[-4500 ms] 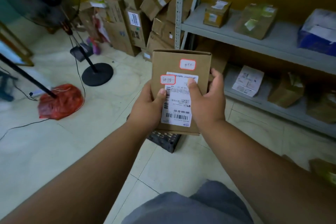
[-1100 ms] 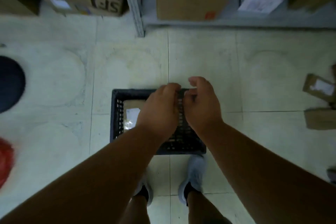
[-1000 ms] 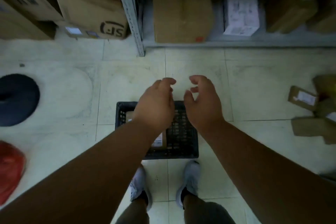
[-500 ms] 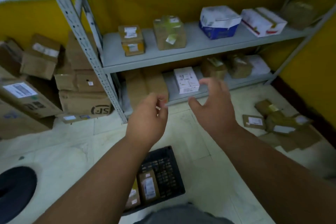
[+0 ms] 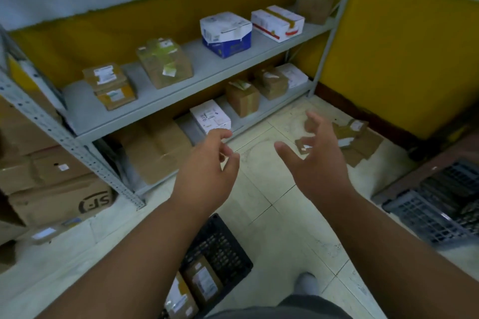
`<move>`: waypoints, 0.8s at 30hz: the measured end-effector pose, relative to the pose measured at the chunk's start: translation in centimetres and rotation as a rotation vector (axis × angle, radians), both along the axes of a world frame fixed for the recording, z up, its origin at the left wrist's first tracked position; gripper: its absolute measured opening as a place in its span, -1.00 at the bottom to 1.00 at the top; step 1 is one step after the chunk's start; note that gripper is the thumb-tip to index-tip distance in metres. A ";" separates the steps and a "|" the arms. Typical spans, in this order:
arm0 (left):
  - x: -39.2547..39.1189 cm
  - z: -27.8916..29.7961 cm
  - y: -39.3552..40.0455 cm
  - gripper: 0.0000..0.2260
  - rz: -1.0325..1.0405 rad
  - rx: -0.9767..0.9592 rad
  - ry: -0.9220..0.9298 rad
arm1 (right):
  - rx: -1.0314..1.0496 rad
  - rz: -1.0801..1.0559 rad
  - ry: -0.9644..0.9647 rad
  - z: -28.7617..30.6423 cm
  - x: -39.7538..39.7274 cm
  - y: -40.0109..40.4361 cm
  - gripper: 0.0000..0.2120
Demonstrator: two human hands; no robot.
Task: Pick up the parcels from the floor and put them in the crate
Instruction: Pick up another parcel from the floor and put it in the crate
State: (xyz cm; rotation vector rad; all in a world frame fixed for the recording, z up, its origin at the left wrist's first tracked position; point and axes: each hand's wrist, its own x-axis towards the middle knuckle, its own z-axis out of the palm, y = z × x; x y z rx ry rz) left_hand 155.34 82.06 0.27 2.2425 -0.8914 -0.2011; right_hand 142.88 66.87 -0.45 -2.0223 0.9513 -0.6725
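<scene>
Left hand (image 5: 207, 179): held out in the air above the floor, empty, fingers (image 5: 223, 134) loosely curled and apart.
Right hand (image 5: 320, 163): raised beside the left, empty, fingers (image 5: 315, 120) spread apart.
Crate (image 5: 223, 246): black plastic lattice, on the floor tiles (image 5: 280, 217) below the left forearm.
Parcels in crate (image 5: 202, 280): two brown labelled packets lying side by side inside it.
Parcels on floor (image 5: 355, 137): flat brown packets heaped near the yellow wall, past the right hand.
Shelf rack (image 5: 166, 96): grey metal, two tiers carrying cardboard boxes.
Grey crate (image 5: 430, 212): at the right edge.
</scene>
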 end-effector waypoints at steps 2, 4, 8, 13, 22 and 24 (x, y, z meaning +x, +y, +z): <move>-0.9 0.3 -2.7 -0.62 -0.043 0.017 0.020 | 0.054 -0.042 0.019 -0.3 -1.6 -2.6 -0.20; -1.8 0.3 -6.2 -0.61 -0.067 0.013 0.029 | 0.048 -0.076 0.049 -0.8 -3.4 -5.6 -0.23; -4.5 -0.6 -15.1 -0.70 -0.113 -0.088 0.061 | -0.078 -0.094 0.141 -1.2 -7.5 -13.1 -0.49; -8.2 -3.1 -24.6 -0.65 -0.183 -0.144 0.042 | -0.070 -0.089 0.149 -0.6 -11.8 -21.3 -0.31; -6.5 -5.4 -34.6 -0.41 -0.313 -0.024 0.020 | 0.115 -0.092 0.049 -4.4 -9.9 -30.4 -0.17; -4.7 -6.3 -36.9 -0.40 -0.331 0.004 0.049 | 0.143 -0.115 0.074 -5.9 -8.1 -32.0 -0.23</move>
